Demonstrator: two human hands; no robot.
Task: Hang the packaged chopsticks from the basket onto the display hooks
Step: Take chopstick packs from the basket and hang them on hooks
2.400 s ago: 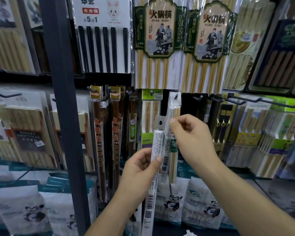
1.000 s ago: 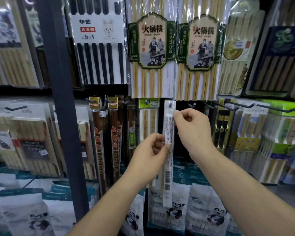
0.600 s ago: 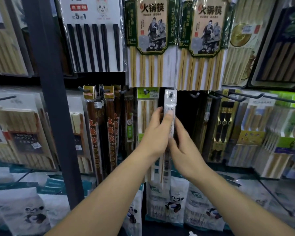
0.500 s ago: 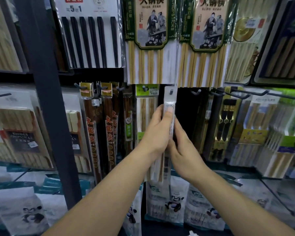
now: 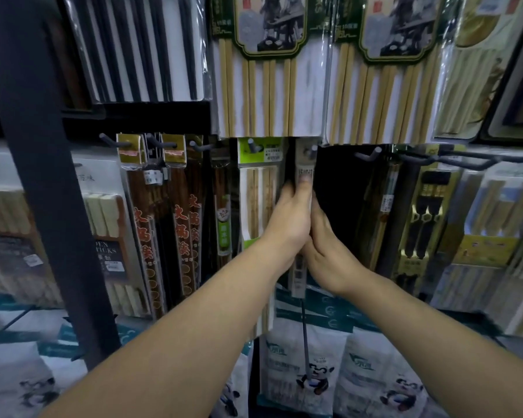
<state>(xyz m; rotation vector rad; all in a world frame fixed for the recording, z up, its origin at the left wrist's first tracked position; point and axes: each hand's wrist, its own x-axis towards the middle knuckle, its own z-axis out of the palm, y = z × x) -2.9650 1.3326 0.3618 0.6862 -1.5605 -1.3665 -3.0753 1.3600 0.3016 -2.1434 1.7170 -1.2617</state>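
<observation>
A narrow clear pack of chopsticks hangs upright in the middle row of the display, with the hole in its top tab over a black hook. My left hand pinches the pack just below the tab, thumb on the front. From the right, my right hand grips the same pack lower down. The pack's lower end shows beneath both hands. The basket is out of view.
A green-topped bamboo pack hangs just left of it, with dark wooden packs further left. A bare hook and long bare hooks stick out to the right. A black upright post stands at left.
Both hands have raised the pack from chest height to the hook and slid its tab hole onto it. The view has moved closer to the display.
</observation>
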